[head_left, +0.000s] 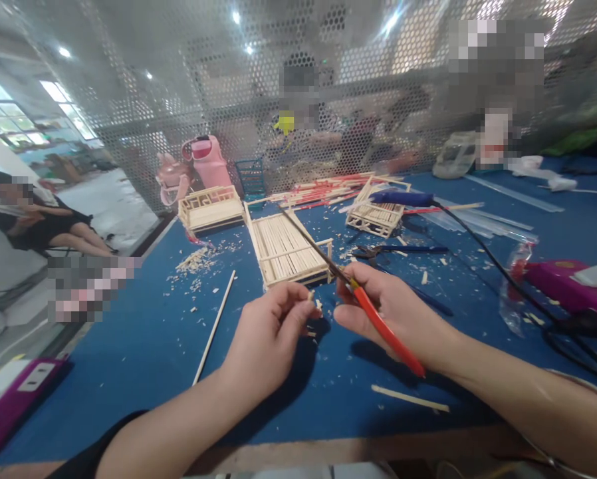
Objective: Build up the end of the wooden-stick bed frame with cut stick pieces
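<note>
My left hand [273,326] is closed in a pinch on a short piece of wooden stick [311,296], whose end shows at the fingertips. To the right, my right hand [393,309] is wrapped round red-handled pliers [385,329]. Their long, thin dark nose points away and to the left, across a small wooden frame [288,246] made of thin sticks. That frame stands just beyond my hands, with a slatted surface and a low rail at its near side. Part of the pliers' grip is hidden by my fingers.
Similar stick models [211,209] [375,216] stand left and right. Blue-handled pliers [408,249], a blue-handled tool [403,198] with a black cable, loose sticks [323,189] and shavings lie on the blue table [143,372]. A perforated metal screen [219,86] rises behind. A person [44,213] sits left.
</note>
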`<action>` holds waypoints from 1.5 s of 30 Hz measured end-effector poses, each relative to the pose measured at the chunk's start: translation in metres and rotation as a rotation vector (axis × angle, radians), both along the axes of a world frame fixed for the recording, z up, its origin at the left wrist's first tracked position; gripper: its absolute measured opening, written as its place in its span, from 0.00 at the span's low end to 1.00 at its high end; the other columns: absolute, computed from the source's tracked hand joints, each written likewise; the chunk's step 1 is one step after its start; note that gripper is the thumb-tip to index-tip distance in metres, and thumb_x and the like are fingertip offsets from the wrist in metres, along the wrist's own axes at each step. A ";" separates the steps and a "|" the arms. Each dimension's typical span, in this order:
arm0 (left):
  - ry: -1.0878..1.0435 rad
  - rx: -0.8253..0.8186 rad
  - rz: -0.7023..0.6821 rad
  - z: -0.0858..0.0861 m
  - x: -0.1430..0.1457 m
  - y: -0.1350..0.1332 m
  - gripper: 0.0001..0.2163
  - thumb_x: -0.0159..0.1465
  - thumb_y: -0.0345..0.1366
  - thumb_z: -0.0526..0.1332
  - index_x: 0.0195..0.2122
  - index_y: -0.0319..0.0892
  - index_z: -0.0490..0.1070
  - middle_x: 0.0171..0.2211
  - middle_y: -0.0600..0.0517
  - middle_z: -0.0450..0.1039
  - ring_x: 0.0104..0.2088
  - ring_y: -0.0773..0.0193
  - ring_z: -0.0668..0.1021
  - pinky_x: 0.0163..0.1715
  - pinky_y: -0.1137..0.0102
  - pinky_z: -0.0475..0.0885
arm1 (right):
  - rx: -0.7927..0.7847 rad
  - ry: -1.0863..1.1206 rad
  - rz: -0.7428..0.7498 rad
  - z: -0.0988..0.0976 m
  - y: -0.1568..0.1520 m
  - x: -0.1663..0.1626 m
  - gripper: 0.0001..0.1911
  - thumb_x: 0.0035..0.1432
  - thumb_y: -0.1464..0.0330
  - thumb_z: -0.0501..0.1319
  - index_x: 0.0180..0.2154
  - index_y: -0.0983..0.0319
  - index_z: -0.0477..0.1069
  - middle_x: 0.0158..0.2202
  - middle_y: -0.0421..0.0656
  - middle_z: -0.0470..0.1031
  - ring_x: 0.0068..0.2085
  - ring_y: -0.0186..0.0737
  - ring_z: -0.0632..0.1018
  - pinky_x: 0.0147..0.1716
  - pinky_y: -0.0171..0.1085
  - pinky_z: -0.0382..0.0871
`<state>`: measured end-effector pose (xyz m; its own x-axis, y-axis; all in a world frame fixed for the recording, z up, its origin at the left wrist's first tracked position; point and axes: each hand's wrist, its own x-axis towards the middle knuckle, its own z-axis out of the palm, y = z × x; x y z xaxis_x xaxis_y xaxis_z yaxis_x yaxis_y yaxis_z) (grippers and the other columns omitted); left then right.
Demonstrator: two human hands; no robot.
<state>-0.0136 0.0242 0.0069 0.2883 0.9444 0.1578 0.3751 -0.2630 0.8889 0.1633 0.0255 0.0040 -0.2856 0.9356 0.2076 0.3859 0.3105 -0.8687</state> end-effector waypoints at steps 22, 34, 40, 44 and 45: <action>-0.413 -0.119 0.148 0.004 0.004 0.006 0.03 0.50 0.28 0.66 0.25 0.41 0.78 0.23 0.54 0.79 0.24 0.67 0.77 0.25 0.75 0.73 | 0.435 -0.515 -0.027 -0.009 0.005 0.010 0.27 0.43 0.53 0.66 0.40 0.65 0.66 0.40 0.53 0.72 0.40 0.52 0.73 0.38 0.49 0.68; -0.390 -0.036 0.136 0.005 0.004 0.004 0.07 0.50 0.24 0.64 0.24 0.42 0.80 0.22 0.54 0.79 0.21 0.70 0.76 0.22 0.77 0.73 | 0.417 -0.525 0.023 -0.005 0.004 0.013 0.32 0.41 0.50 0.67 0.41 0.64 0.64 0.42 0.52 0.70 0.43 0.53 0.70 0.41 0.50 0.66; -0.412 -0.042 0.145 0.001 0.003 0.004 0.09 0.47 0.22 0.64 0.24 0.44 0.79 0.25 0.54 0.80 0.24 0.66 0.79 0.25 0.74 0.75 | 0.435 -0.546 0.028 -0.003 0.002 0.015 0.32 0.39 0.49 0.68 0.41 0.62 0.63 0.43 0.51 0.69 0.44 0.53 0.70 0.41 0.50 0.66; -0.460 -0.053 0.140 0.002 0.005 0.003 0.11 0.46 0.21 0.62 0.22 0.45 0.79 0.22 0.56 0.80 0.20 0.70 0.77 0.22 0.78 0.74 | 0.446 -0.551 0.028 -0.004 0.001 0.016 0.34 0.39 0.49 0.67 0.42 0.62 0.62 0.44 0.51 0.69 0.45 0.54 0.69 0.42 0.51 0.65; -0.467 -0.050 0.136 0.002 0.005 0.003 0.11 0.46 0.20 0.62 0.22 0.45 0.79 0.22 0.56 0.80 0.20 0.70 0.77 0.23 0.78 0.74 | 0.448 -0.551 0.029 -0.004 0.001 0.016 0.34 0.40 0.48 0.67 0.42 0.63 0.62 0.44 0.52 0.69 0.45 0.54 0.69 0.42 0.51 0.65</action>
<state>-0.0088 0.0276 0.0094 0.0711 0.9784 0.1943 -0.0392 -0.1919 0.9806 0.1789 0.0270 0.0002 -0.4831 0.7844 0.3890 0.7187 0.6090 -0.3357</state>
